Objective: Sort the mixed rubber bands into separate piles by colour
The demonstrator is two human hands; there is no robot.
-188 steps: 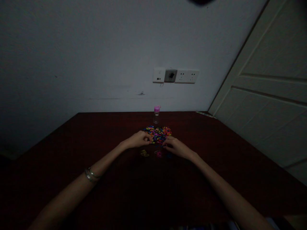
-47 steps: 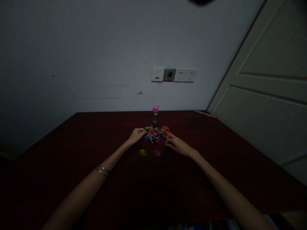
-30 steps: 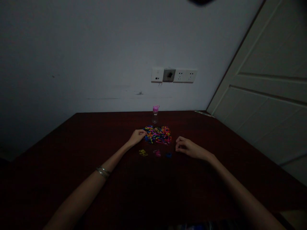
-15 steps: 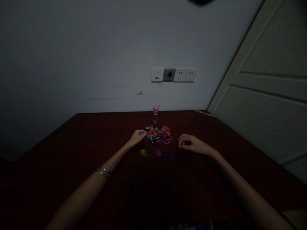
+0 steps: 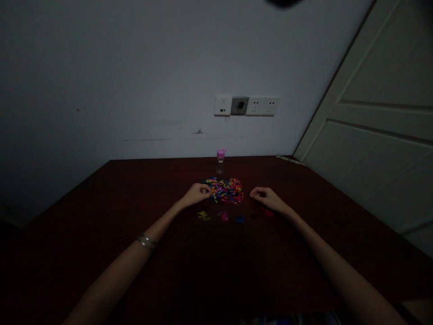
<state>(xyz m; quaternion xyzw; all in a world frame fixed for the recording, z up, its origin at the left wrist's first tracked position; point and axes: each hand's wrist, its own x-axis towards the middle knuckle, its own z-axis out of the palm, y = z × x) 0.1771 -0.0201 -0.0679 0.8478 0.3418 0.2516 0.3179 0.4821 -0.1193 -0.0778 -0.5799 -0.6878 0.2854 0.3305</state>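
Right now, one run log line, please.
left hand: at left edge of clip pile | right hand: right of pile, by red clips | front: yellow clips, pink clips, blue clips | bottle: behind pile

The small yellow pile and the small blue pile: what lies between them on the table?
The small pink pile lies between the yellow pile and the blue pile, as the head view shows.

- Left arm (image 5: 125, 268) slants forward and inward from the near side of the worktop (image 5: 152, 180)
- Left wrist (image 5: 179, 206) almost straight
- Left grip (image 5: 196, 194) curled, thumb and forefinger rounded toward each other; too dim to tell whether the tips meet
- Right arm (image 5: 324, 243) crosses the near edge, slanting toward the far left corner
- Right grip (image 5: 268, 198) with fingers bent inward, facing the left edge
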